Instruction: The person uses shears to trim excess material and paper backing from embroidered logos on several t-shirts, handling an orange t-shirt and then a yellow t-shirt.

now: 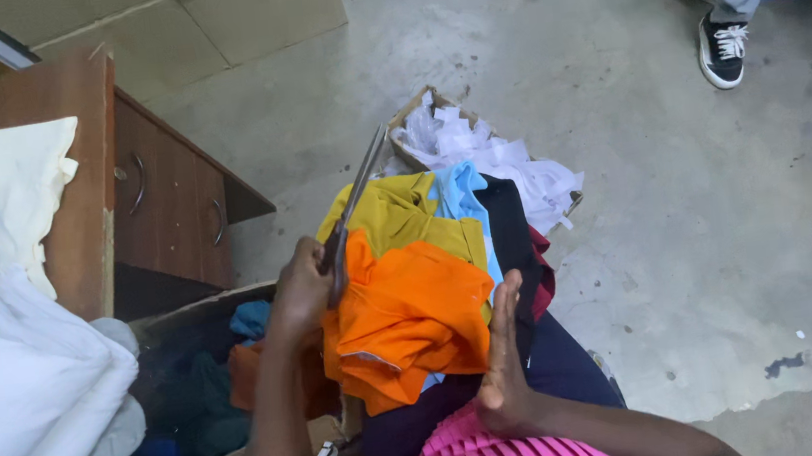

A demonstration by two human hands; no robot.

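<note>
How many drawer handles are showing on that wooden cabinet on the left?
2: one handle on the nearer drawer front, another handle on the panel farther right. Cloth covers the cabinet top, and lower drawers may be hidden.

Matt orange cloth piece (410,313); dull grey metal scissors (355,203); rough grey concrete floor (708,226); brown wood-veneer desk (172,197), slight sheen.

The left grip (300,291) holds scissors (355,203) at the left edge of the folded cloth stack (411,298) on the lap; the right grip (501,349) rests against its right side. Beyond the stack lies a box of scraps (478,145) on the floor (686,209). Left of the left grip stands a cabinet (172,202), with a carton of cloth (193,401) below.
</note>
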